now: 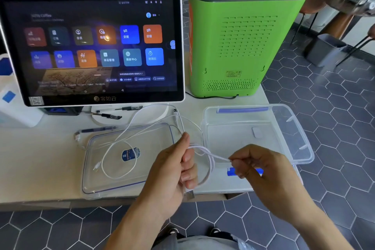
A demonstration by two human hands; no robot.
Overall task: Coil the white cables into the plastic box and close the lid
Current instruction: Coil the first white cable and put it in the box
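Left-hand fingers [187, 176] curl round a coil of white cable [207, 160], USB plug poking out below; right-hand fingers [238, 165] pinch the same cable's free strand. Green machine [241, 46] at 1 o'clock, touchscreen [91, 46] at 10 o'clock. Open plastic box [284, 128] at 2 o'clock on the bench [40, 158], lid [97, 168] lying flat at 9 o'clock. Second white cable [119, 144] loops across the lid. Pens [107, 115] below the screen.

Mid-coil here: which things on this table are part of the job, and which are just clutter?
Job:
- white cable, held in left hand and right hand
- second white cable, lying on the lid
- plastic box

Clutter:
- touchscreen
- green machine
- pens
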